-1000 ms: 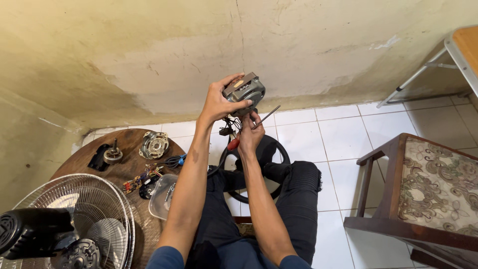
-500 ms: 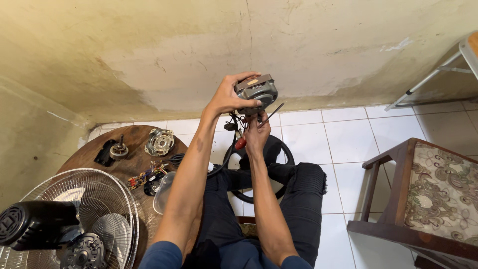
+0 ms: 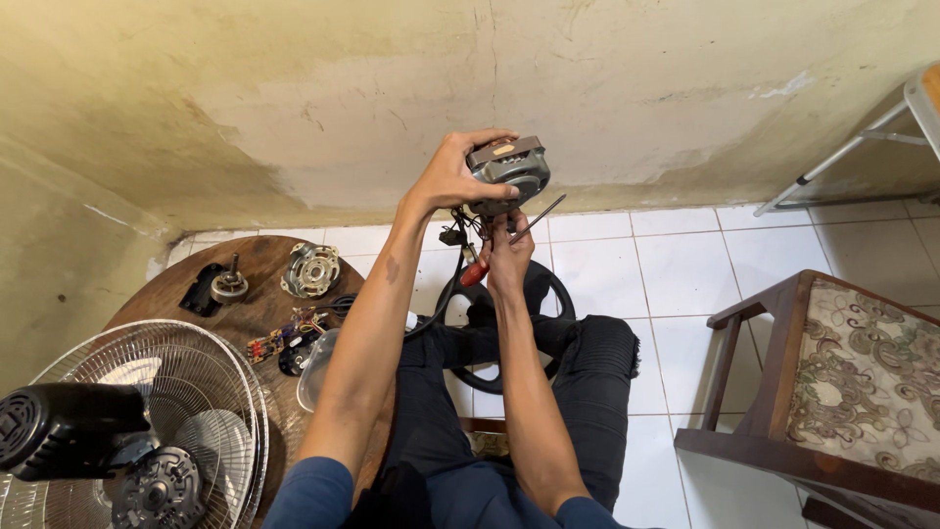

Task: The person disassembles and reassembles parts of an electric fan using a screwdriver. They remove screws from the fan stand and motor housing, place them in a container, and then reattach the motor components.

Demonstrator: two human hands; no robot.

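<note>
Grey metal shows on the fan motor (image 3: 509, 168), which is held up in front of the wall by the left hand (image 3: 452, 176), the fingers clamped over its top and near side. Just below the motor, the right hand (image 3: 506, 247) is closed around a screwdriver (image 3: 511, 237) whose red handle juts out toward the left forearm, while its dark shaft angles up past the motor's right edge. Thin wires (image 3: 456, 231) hang from the motor between the two hands. Well below and left of the left hand, a round wooden table (image 3: 259, 257) carries a metal motor housing (image 3: 311, 269) and a rotor with a shaft (image 3: 228, 285). A wire fan guard (image 3: 157, 411) lies beside the left elbow.
</note>
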